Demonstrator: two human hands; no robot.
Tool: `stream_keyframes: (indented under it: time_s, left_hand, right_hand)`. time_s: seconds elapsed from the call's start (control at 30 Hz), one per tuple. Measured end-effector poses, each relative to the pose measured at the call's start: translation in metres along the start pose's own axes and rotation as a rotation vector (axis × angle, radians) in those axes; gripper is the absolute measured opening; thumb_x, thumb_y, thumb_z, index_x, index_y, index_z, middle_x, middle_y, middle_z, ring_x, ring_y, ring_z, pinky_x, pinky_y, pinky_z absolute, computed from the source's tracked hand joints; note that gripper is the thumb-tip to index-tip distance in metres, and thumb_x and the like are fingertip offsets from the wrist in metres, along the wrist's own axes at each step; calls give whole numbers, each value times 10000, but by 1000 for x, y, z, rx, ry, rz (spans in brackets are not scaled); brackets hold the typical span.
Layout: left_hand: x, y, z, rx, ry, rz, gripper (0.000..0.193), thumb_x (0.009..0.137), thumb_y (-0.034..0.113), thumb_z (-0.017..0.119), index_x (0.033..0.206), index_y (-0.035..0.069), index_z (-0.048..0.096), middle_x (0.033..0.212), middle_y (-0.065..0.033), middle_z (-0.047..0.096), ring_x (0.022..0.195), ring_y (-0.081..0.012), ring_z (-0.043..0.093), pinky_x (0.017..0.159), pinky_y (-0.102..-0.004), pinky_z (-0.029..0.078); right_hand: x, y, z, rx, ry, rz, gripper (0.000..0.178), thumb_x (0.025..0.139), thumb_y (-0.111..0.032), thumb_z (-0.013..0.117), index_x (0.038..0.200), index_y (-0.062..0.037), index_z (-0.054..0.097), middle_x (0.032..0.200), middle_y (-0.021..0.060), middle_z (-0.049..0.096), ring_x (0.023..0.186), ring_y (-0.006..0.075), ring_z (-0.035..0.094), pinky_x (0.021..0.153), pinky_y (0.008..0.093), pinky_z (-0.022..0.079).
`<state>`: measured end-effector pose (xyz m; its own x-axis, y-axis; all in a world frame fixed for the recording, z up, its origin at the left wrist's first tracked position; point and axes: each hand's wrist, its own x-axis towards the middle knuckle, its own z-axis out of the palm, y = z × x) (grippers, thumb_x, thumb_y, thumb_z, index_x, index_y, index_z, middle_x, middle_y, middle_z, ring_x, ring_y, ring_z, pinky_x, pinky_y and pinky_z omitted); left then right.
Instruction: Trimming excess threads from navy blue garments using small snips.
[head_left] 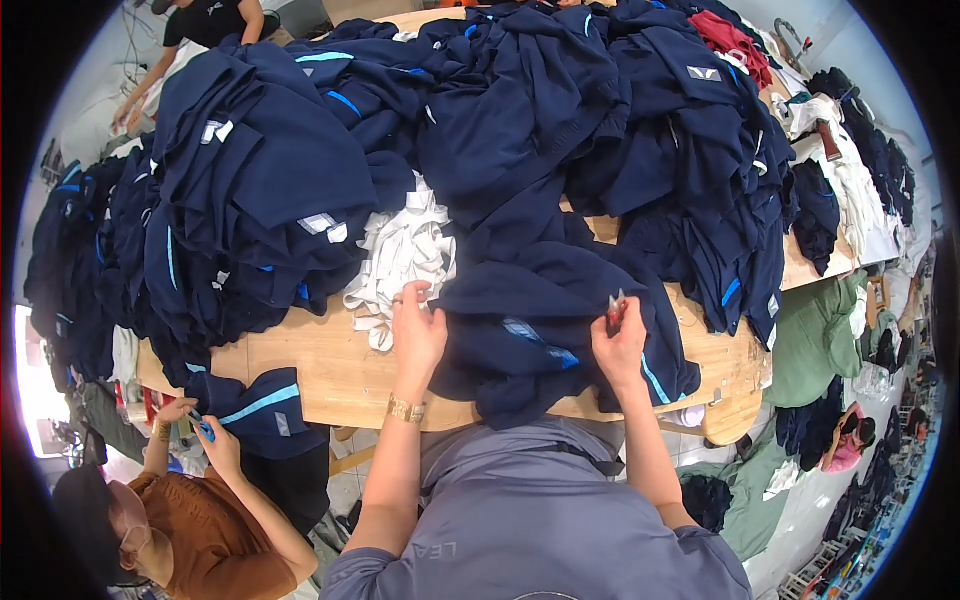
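Note:
A navy garment [520, 290] with light blue trim lies spread on the wooden table in front of me. My right hand [620, 345] is closed around small thread snips [616, 302], whose metal tips point up above the fabric. At the garment's left edge is my left hand [418, 335], thumb and fingers apart. Its fingertips are close to a heap of white fabric strips [405, 245]; whether they touch the cloth is hard to make out.
Large piles of navy garments [260, 170] cover the table's [350, 370] far side. A co-worker in brown [215, 530] at my lower left holds blue-handled snips [205, 428] at a navy garment. Another person [205, 25] works at the far left. Green cloth [820, 340] hangs at right.

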<state>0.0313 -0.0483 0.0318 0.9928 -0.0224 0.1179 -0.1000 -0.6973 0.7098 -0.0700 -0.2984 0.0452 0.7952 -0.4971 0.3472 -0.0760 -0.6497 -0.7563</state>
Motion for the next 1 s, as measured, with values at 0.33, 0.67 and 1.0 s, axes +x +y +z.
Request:
stream_keyframes:
  time_s: [0.33, 0.67, 1.0]
  left_hand:
    - [-46, 51, 9, -1244, -917, -858, 440, 932, 377, 454, 1123, -8, 548, 944, -115, 647, 736, -172, 660, 480, -201, 510]
    - [-34, 79, 19, -1732, -406, -797, 174, 889, 196, 574, 916, 26, 597, 891, -80, 619, 887, -184, 627, 596, -186, 522]
    - [-32, 73, -5, -1320, -235, -590, 161, 879, 207, 597, 803, 66, 583, 789, -40, 621, 765, -159, 647, 488, -201, 463]
  right_hand:
    - [-12, -2, 3, 41, -36, 12, 210, 693, 57, 561, 846, -4, 431, 684, 105, 439, 572, 238, 477, 530, 310, 404]
    - [-10, -39, -8, 149, -135, -80, 196, 651, 64, 572, 740, -17, 418, 634, 86, 399, 516, 203, 443, 483, 289, 375]
    - [-4, -45, -4, 154, 12, -180, 190, 638, 70, 555, 689, -24, 398, 580, 61, 363, 451, 157, 370, 435, 266, 319]
